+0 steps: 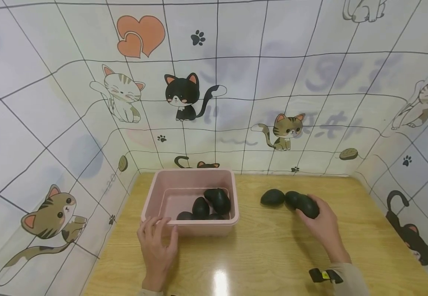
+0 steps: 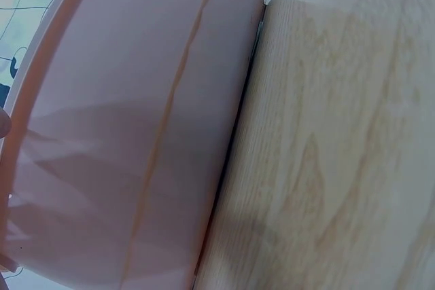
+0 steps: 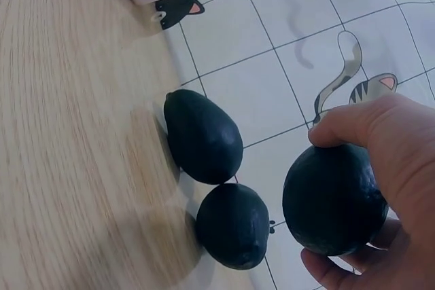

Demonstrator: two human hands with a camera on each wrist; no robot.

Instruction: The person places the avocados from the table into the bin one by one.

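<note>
In the head view my right hand [image 1: 323, 222] grips a dark green avocado [image 1: 308, 206] between thumb and fingers. The right wrist view shows this held avocado [image 3: 333, 200] close to the camera. Two more avocados lie on the table beyond it, one rounder avocado [image 3: 233, 226] and one with a narrow tip [image 3: 204, 137], side by side. My left hand [image 1: 157, 243] rests with its fingertips over the near left rim of a pink plastic bin [image 1: 189, 227]. Inside the bin several avocados [image 1: 201, 207] are piled toward the right, the lowest partly hidden by the front wall.
The light wooden table [image 1: 266, 255] is enclosed at the back and both sides by white tiled-pattern walls [image 1: 232, 82] with cartoon cats. The bin stands near the back wall, left of the loose avocados. A black strap [image 1: 326, 275] is around my right wrist.
</note>
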